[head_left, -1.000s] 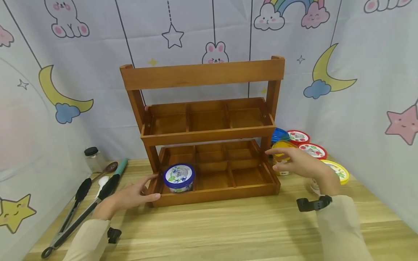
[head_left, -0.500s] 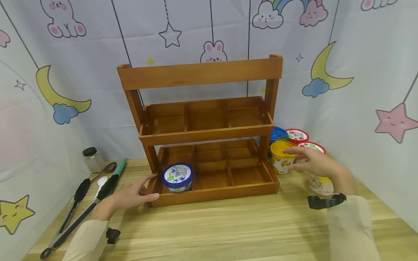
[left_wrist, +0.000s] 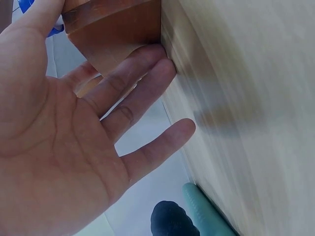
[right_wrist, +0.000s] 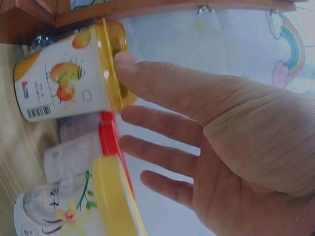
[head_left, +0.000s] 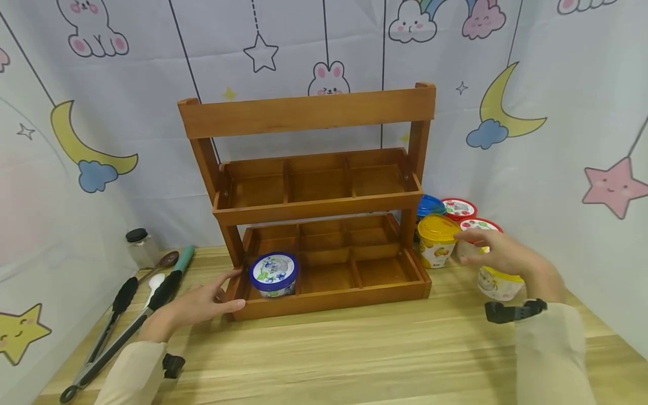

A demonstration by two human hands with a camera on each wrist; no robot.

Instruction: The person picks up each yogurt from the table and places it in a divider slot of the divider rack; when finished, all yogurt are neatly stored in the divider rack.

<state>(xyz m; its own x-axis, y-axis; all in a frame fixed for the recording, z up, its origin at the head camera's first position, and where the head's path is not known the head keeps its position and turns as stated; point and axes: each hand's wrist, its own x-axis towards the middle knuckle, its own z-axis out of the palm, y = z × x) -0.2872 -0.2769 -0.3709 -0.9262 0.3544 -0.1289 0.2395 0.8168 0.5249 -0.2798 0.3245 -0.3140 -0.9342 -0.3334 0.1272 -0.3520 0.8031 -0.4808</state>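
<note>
My left hand (head_left: 194, 306) rests against the left end of a two-tier wooden rack (head_left: 324, 304), thumb at its front corner. In the left wrist view, straight, spread fingers touch the wooden side. A round tub with a blue lid and blueberry print (head_left: 274, 274) sits in the rack's lower front left compartment. At the right, my right hand (head_left: 508, 261) hovers with extended fingers beside a yellow-lidded cup with mango print (head_left: 436, 242), holding nothing. The right wrist view has the thumb in front of that cup's lid (right_wrist: 110, 69); contact is unclear. A tub with vanilla flower print (right_wrist: 64, 206) stands nearby.
Red-lidded tubs (head_left: 459, 208) and a blue-lidded one (head_left: 430, 205) cluster behind the cup. On the left lie tongs (head_left: 124, 337), a white spoon (head_left: 154, 284) and a brown spoon (head_left: 169, 259), beside a black-capped jar (head_left: 143, 248). A printed cloth (head_left: 283, 67) hangs behind.
My right hand has moved right, away from the rack's right end and past the yellow cup, uncovering it. The left hand stays at the rack's left end. The head view has shifted slightly.
</note>
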